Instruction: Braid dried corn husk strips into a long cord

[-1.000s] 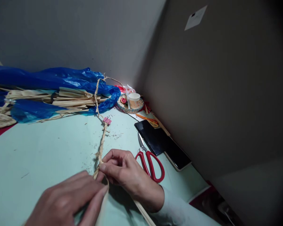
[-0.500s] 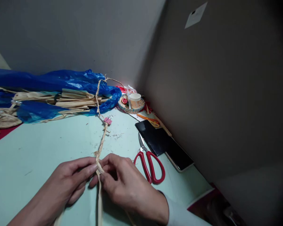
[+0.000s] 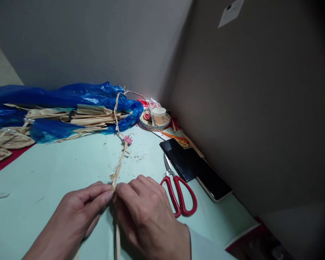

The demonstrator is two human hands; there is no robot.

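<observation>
Your left hand point(image 3: 78, 213) has closed in beside your right hand point(image 3: 148, 216); both now pinch the rough, braided straw cord point(image 3: 119, 167), which runs away past a pink binder clip point(image 3: 128, 139). Glossy red-handled scissors point(image 3: 180, 193) lie right of the cord.

left hand point(image 3: 78, 211): pinching the braided straw cord point(image 3: 119, 164)
right hand point(image 3: 146, 213): pinching the same spot
pink clip point(image 3: 128, 139): on cord
red scissors point(image 3: 180, 193): beside right hand
</observation>
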